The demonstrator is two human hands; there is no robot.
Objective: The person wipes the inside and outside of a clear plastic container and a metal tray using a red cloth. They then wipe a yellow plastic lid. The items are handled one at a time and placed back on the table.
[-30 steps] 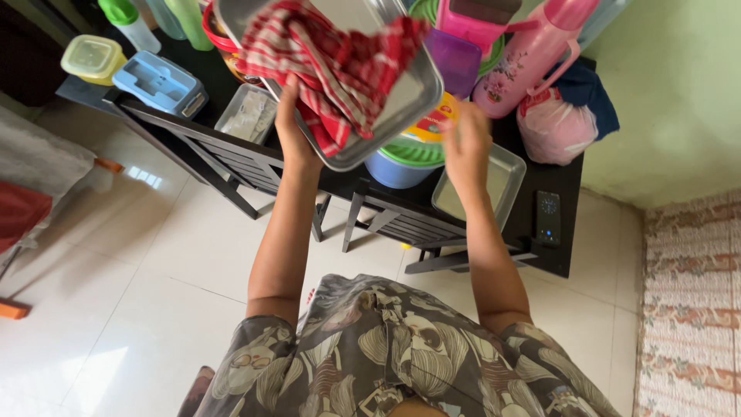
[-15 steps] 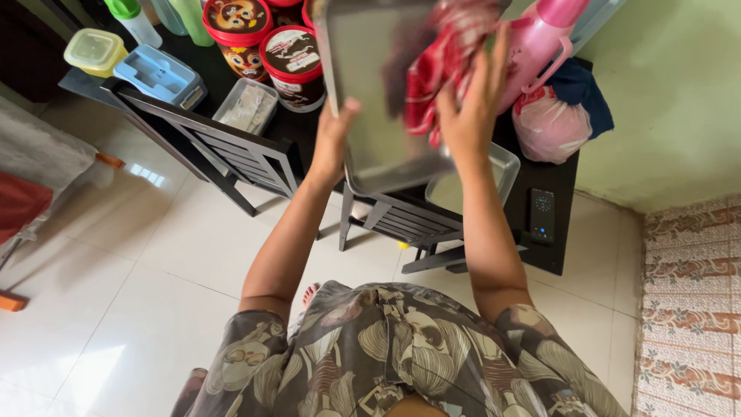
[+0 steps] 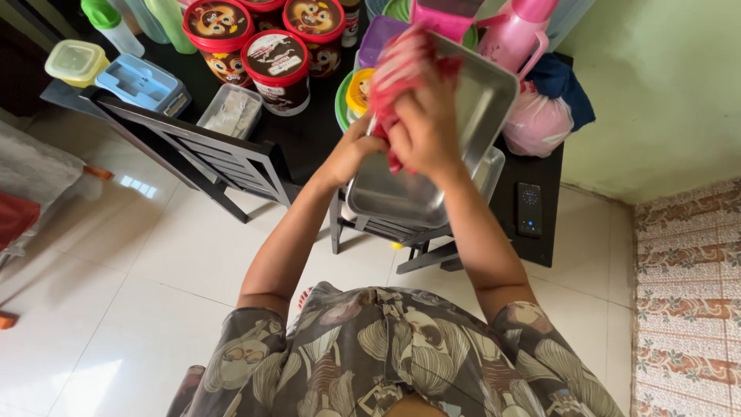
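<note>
From my remote view, the black worktop (image 3: 309,139) spans the upper frame, with a dark slatted chair (image 3: 224,158) pushed against its near edge. Above the worktop, held up in the air and tilted, I see the steel tray (image 3: 432,185), its open side facing the camera. The left hand (image 3: 351,150) grasps the tray at its left rim, grip clenched on the metal. The right hand (image 3: 424,131) presses a red checked cloth (image 3: 390,73) against the inside of the tray, fingers closed over the bunched fabric (the cloth is blurred, so its pattern is hard to read). A second steel tray (image 3: 490,174) lies on the worktop directly beneath the held one. Further back stand a pink flask (image 3: 513,38), three round tubs with red lids (image 3: 274,69) and a light blue lidded box (image 3: 143,81). A black phone (image 3: 529,208) lies near the right edge of the worktop.
</note>
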